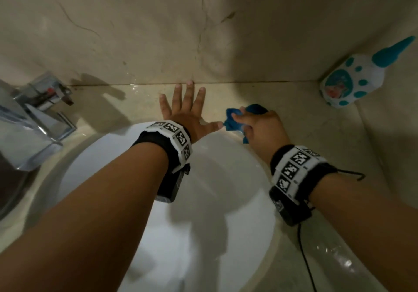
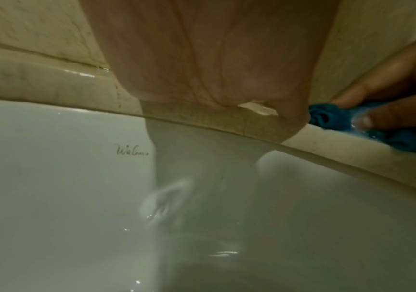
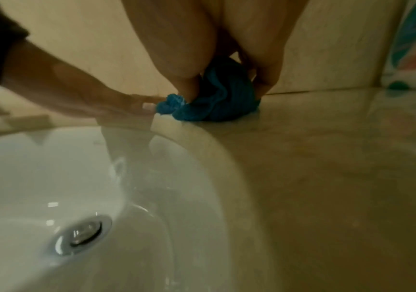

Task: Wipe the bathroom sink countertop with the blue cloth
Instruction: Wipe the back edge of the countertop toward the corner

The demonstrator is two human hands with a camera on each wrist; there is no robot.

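The blue cloth [image 1: 235, 119] is bunched up on the beige countertop [image 1: 294, 115] just behind the white sink basin [image 1: 214, 201]. My right hand [image 1: 255, 124] grips it from above, fingers curled round the wad [image 3: 217, 102], pressing it onto the stone. My left hand [image 1: 187, 108] lies flat on the countertop to the left of the cloth, fingers spread toward the back wall, its thumb tip touching the cloth's left edge [image 2: 327, 118]. In the left wrist view the palm [image 2: 214, 59] fills the top and the right hand's fingers [image 2: 377, 110] sit on the cloth.
A chrome faucet [image 1: 40, 110] stands at the left of the basin. A white bottle with teal spots [image 1: 352, 81] lies in the back right corner. The drain [image 3: 81, 235] sits at the basin's bottom. A beige wall [image 1: 158, 31] closes the back.
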